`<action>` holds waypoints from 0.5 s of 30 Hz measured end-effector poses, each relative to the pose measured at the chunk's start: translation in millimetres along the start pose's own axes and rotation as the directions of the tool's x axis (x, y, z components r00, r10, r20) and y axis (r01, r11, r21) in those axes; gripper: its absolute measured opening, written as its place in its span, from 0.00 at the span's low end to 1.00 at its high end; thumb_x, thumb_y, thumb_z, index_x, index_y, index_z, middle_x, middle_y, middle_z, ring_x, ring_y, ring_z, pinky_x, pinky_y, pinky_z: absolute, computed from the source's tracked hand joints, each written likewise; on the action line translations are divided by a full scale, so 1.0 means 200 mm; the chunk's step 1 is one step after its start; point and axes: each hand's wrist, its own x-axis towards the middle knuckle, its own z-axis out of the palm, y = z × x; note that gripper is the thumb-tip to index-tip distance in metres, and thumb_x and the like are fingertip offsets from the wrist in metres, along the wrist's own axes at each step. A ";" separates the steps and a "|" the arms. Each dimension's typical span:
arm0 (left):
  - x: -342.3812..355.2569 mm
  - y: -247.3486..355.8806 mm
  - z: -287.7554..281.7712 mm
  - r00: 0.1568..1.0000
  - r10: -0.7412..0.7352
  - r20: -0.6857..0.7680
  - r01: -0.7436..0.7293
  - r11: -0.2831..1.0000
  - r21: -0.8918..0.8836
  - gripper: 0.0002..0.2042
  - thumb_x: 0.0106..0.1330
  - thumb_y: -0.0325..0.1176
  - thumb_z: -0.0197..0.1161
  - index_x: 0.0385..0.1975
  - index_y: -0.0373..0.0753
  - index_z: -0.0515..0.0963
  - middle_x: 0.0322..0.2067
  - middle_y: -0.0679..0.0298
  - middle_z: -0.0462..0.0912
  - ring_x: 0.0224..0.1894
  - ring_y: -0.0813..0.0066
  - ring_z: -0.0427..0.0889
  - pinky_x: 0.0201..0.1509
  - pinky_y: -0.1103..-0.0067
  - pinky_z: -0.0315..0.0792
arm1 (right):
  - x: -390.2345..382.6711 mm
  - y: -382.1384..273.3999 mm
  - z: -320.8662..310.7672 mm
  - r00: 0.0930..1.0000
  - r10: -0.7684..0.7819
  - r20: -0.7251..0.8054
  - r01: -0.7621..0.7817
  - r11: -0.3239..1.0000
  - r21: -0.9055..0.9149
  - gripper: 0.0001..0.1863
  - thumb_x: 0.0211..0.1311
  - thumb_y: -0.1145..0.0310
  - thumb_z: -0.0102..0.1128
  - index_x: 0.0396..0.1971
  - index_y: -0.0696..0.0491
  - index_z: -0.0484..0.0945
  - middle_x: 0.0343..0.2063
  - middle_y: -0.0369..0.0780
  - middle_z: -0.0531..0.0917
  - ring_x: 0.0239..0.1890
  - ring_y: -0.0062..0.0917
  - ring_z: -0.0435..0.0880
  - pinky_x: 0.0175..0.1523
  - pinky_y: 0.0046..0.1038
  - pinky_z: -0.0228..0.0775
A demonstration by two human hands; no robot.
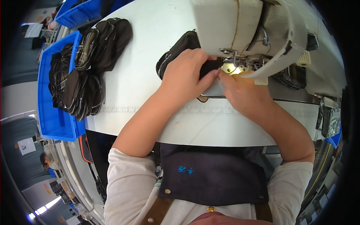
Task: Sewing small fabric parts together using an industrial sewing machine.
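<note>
A dark zippered fabric pouch [180,47] lies on the sewing machine's bed, partly under the machine head. My left hand [185,73] is closed over its near side, the thumb pressed against the cloth beside the presser foot [236,60]. My right hand [245,92] has its fingers drawn together at the lit needle plate [230,68], its fingertips meeting my left thumb. What my right fingers pinch there is hidden. The white sewing machine [228,26] stands over both hands.
Stacks of dark zippered pouches [112,41] sit at the table's left, some in a blue bin [43,97]. Another blue bin [78,15] stands farther back. A dark bundle with loose threads [294,77] lies right of the needle. A ruler strip [180,111] runs along the near table.
</note>
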 end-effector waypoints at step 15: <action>-0.05 0.07 0.01 0.994 -0.070 0.084 0.081 0.989 -0.126 0.14 0.57 0.27 0.71 0.44 0.39 0.89 0.46 0.59 0.87 0.47 0.58 0.87 0.49 0.68 0.83 | -0.05 0.00 -0.02 0.987 -0.035 0.156 0.001 0.978 0.209 0.22 0.54 0.73 0.67 0.52 0.52 0.82 0.18 0.35 0.80 0.20 0.32 0.82 0.28 0.34 0.71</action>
